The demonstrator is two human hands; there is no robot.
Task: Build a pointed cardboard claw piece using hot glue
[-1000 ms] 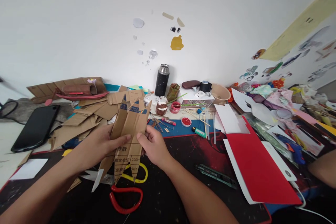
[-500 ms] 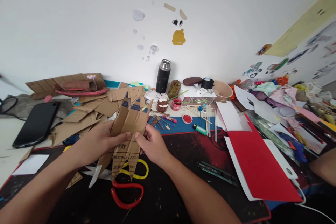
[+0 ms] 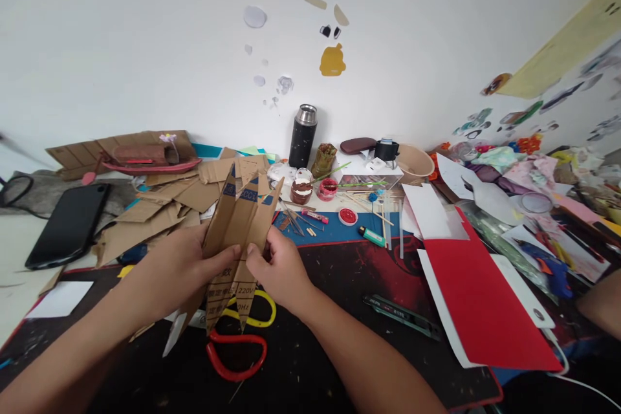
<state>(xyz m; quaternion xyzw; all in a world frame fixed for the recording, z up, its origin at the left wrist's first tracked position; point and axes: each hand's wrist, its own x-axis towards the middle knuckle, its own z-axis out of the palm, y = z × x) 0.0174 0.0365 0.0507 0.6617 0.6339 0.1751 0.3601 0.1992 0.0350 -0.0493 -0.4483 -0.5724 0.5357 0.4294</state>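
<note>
A folded cardboard piece [image 3: 239, 226] with pointed ends and printed lettering is held upright between my hands. My left hand [image 3: 187, 265] grips its left side, thumb lying across the front. On the right side, my right hand [image 3: 281, 268] pinches it, thumb in front and fingers behind. Beneath the cardboard, scissors with one red handle [image 3: 237, 376] and one yellow handle [image 3: 266, 310] lie on the dark mat; the cardboard and my left hand hide part of them.
Cardboard scraps [image 3: 150, 220] are piled at left beside a black phone [image 3: 68, 226]. A black bottle [image 3: 303, 136] and paint jars [image 3: 301, 187] stand behind. A cutter [image 3: 402, 317] and red sheet [image 3: 478, 297] lie right. Another person's arm [image 3: 601, 304] shows at the right edge.
The view has shifted slightly. My hands still hold the cardboard; my right thumb has moved slightly left across it, and the cardboard's lower left part has tilted a little.
</note>
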